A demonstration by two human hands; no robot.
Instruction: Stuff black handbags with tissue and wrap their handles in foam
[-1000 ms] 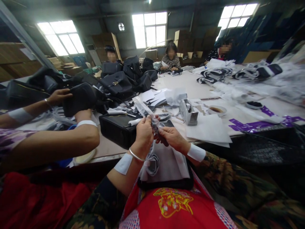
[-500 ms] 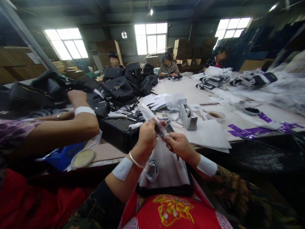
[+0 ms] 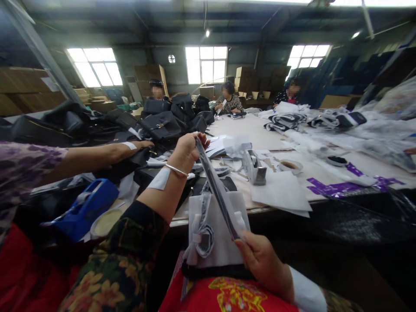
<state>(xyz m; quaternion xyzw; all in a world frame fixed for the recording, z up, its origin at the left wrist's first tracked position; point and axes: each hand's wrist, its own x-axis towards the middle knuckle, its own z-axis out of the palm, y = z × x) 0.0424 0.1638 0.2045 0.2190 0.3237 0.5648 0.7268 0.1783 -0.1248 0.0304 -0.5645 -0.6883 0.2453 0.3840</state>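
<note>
A long black strap point(image 3: 214, 186), partly wrapped in whitish translucent film, runs slantwise between my two hands. Closed at its upper end is my left hand point(image 3: 189, 151), raised over the near side of the table. My right hand point(image 3: 261, 258) pinches the lower end, close to my lap. Beneath the strap, a dark bag lies on my lap, covered by a white foam sheet point(image 3: 229, 253). On the sheet's left side rests a coiled strap point(image 3: 205, 243) in similar wrapping.
Black bags point(image 3: 164, 125) are heaped at the left, where a co-worker's arm point(image 3: 91, 158) reaches. A grey tape dispenser point(image 3: 255, 168), white sheets point(image 3: 281, 190) and purple tape point(image 3: 354, 184) lie ahead and right. A blue tape dispenser point(image 3: 86, 208) is at left. Other people sit across the table point(image 3: 251, 128).
My hands have drawn apart, the left upward and left, the right down toward my lap, stretching the strap out. The co-worker's arm now extends toward the black bags.
</note>
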